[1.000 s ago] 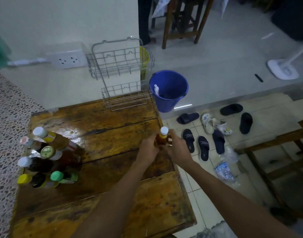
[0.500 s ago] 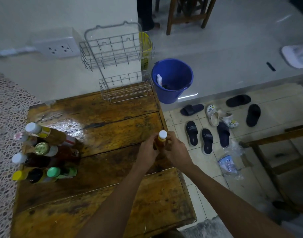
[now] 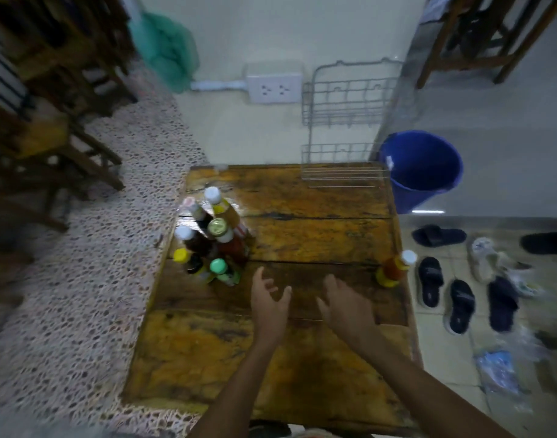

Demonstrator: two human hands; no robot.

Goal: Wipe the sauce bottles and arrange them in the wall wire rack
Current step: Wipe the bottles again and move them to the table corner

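Evidently both hands hovered empty, fingers spread: left hand (image 3: 268, 300) nearest the cluster of bottles (image 3: 211, 238) at the table's (image 3: 302, 368) left edge, right hand (image 3: 345, 306) beside it. A sound next grasp would take one bottle by its body, well clear of its neighbours. Half a second earlier both hands had clasped the orange bottle (image 3: 394, 270), which now stood alone at the right edge; the wire rack (image 3: 346, 99) hung empty.

Dim indoor light, heavy motion blur, wide-angle bending at edges, faint glare on table (image 3: 302, 197)
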